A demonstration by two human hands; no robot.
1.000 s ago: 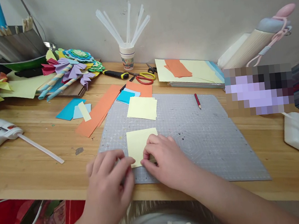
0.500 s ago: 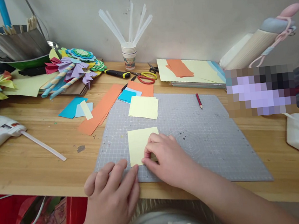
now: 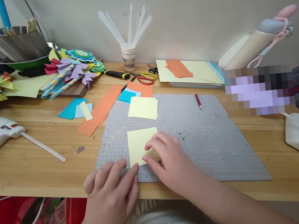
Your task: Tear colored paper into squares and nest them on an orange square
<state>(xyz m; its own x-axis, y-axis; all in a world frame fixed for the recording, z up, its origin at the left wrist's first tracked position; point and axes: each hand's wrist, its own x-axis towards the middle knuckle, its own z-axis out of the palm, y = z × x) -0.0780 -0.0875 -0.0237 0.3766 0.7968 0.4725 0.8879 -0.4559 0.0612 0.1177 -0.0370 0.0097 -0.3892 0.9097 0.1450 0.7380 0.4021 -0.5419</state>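
Observation:
A pale yellow square of paper [image 3: 136, 145] lies flat on the grey cutting mat [image 3: 207, 138], near its front edge. My left hand [image 3: 111, 186] rests at the paper's lower left, fingers bent but apart, the index fingertip touching the bottom corner. Over the paper's right half is my right hand [image 3: 167, 159], its thumb and index finger parted with nothing seen between them. It hides part of the paper's right side. Just behind lies a small stack of yellow squares [image 3: 142, 108]. A dark red pencil [image 3: 198, 101] sits on the mat to the right.
Orange strips [image 3: 100, 111] and blue paper pieces [image 3: 72, 108] lie left of the mat. A glue gun [image 3: 5, 131] is at the far left. Scissors [image 3: 146, 78], a cutter knife [image 3: 116, 74] and a paper cup [image 3: 128, 57] of glue sticks stand behind. More paper sheets [image 3: 201, 71] are stacked at the back.
My right thumb and index finger have moved apart from a pinch near the paper's bottom edge. My left hand stays almost where it was. The view has shifted slightly.

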